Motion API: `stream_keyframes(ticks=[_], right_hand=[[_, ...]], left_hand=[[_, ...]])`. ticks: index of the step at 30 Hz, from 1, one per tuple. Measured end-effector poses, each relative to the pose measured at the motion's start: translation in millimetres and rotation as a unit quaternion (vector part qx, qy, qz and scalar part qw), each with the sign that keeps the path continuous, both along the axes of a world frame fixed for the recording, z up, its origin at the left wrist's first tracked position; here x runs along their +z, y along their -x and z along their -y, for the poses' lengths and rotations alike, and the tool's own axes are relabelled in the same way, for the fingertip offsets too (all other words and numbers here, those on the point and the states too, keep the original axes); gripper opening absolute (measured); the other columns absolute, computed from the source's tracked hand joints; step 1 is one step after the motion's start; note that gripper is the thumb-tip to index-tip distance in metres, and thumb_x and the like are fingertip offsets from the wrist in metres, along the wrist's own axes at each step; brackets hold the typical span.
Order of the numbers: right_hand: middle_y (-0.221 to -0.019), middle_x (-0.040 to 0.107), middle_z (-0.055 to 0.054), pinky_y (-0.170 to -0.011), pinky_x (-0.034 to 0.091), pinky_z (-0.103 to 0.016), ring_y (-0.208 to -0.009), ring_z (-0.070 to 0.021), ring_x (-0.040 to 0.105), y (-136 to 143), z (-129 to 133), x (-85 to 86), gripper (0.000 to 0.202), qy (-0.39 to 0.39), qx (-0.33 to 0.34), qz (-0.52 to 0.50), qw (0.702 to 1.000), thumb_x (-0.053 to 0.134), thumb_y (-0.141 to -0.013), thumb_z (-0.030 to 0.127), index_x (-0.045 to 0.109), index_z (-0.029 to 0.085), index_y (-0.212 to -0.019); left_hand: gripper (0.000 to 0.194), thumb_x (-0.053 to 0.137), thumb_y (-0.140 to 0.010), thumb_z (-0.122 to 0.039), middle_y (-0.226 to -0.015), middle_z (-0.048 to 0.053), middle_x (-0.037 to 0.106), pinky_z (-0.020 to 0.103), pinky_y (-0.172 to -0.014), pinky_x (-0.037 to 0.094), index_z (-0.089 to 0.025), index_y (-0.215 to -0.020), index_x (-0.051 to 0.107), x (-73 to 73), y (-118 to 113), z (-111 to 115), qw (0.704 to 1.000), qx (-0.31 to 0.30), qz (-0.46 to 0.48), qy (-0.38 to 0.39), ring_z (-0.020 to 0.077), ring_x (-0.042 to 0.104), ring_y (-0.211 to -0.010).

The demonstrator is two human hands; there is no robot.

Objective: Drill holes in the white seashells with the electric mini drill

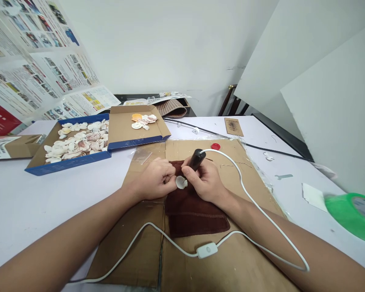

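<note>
L hand [159,178] has the shell [181,182] clamped at its left edge, over the brown cloth [194,207]. R hand [205,178] is closed round the black tool [197,159], tip down at the shell, w/ white cord [245,182] off its top. Blue box [69,166] of shells far left; red cap [215,146] just beyond R hand.

Lower part of the black tool [197,159] partly behind the right thumb [192,177], poster print [45,75] too small for legibility
</note>
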State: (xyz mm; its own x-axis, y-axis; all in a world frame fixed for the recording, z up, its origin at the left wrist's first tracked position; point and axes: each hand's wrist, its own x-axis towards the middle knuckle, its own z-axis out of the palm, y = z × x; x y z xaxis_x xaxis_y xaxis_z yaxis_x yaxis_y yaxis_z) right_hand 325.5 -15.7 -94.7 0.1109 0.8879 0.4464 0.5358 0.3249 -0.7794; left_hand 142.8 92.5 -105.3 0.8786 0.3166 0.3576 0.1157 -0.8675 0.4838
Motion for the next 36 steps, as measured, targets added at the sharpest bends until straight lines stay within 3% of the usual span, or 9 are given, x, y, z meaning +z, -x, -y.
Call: stream_keyframes(ticks=[6, 11, 14, 24, 31, 36], right_hand=[[-0.063, 0.052, 0.004, -0.061, 0.041, -0.031, -0.059, -0.0142, 0.047, 0.5, -0.3, -0.5, 0.035, -0.008, 0.001, -0.007, 1.000, 0.063, -0.100, 0.048, 0.056, 0.023, -0.077], [-0.065, 0.054, 0.003, -0.061, 0.042, -0.031, -0.060, -0.0148, 0.049, 1.1, -0.2, 0.7, 0.034, -0.003, 0.002, -0.005, 1.000, 0.063, -0.101, 0.048, 0.059, 0.023, -0.079], [-0.064, 0.053, 0.003, -0.061, 0.041, -0.031, -0.059, -0.0145, 0.048, 1.2, -0.1, 1.1, 0.037, 0.000, 0.001, -0.004, 1.000, 0.062, -0.101, 0.051, 0.057, 0.023, -0.078], [-0.065, 0.055, 0.002, -0.062, 0.043, -0.031, -0.060, -0.0149, 0.050, 0.6, -0.6, -0.5, 0.042, -0.010, 0.002, 0.002, 1.000, 0.060, -0.103, 0.057, 0.059, 0.023, -0.078], [-0.064, 0.052, 0.003, -0.060, 0.042, -0.031, -0.059, -0.0147, 0.049, 1.6, -0.5, 0.2, 0.035, -0.013, 0.005, -0.010, 1.000, 0.063, -0.101, 0.051, 0.062, 0.022, -0.081], [-0.063, 0.051, 0.003, -0.061, 0.041, -0.031, -0.059, -0.0142, 0.048, 1.9, -0.5, 0.5, 0.035, -0.010, 0.001, -0.010, 1.000, 0.063, -0.101, 0.048, 0.058, 0.023, -0.078]], left_hand=[[0.033, 0.051, -0.091, -0.026, -0.059, -0.002, 0.048, 0.031, -0.066, 0.032, -0.021, -0.062, 0.037, 3.5, 1.2, -0.3, 0.999, 0.017, 0.005, 0.040, 0.0147, 0.043, -0.061], [0.039, 0.042, -0.100, -0.037, -0.060, -0.002, 0.047, 0.030, -0.060, 0.035, -0.020, -0.068, 0.054, 9.0, 4.4, -9.1, 0.967, 0.070, 0.073, 0.235, 0.0148, 0.042, -0.058], [0.040, 0.044, -0.101, -0.041, -0.058, -0.002, 0.044, 0.031, -0.061, 0.038, -0.019, -0.072, 0.061, 8.7, 5.2, -14.5, 0.945, 0.093, 0.109, 0.293, 0.0155, 0.041, -0.058], [0.037, 0.054, -0.097, -0.045, -0.057, -0.003, 0.044, 0.031, -0.061, 0.036, -0.017, -0.082, 0.072, 5.5, 4.9, -15.9, 0.928, 0.088, 0.113, 0.343, 0.0153, 0.042, -0.058], [0.029, 0.064, -0.090, -0.046, -0.076, 0.002, 0.065, 0.029, -0.068, 0.044, -0.018, -0.082, 0.069, 9.5, 5.1, -13.1, 0.937, 0.085, 0.111, 0.321, 0.0169, 0.056, -0.070], [0.026, 0.069, -0.083, -0.043, -0.069, -0.002, 0.055, 0.026, -0.061, 0.038, -0.019, -0.080, 0.060, 9.9, 4.2, -12.5, 0.932, 0.078, 0.113, 0.336, 0.0133, 0.047, -0.063]])
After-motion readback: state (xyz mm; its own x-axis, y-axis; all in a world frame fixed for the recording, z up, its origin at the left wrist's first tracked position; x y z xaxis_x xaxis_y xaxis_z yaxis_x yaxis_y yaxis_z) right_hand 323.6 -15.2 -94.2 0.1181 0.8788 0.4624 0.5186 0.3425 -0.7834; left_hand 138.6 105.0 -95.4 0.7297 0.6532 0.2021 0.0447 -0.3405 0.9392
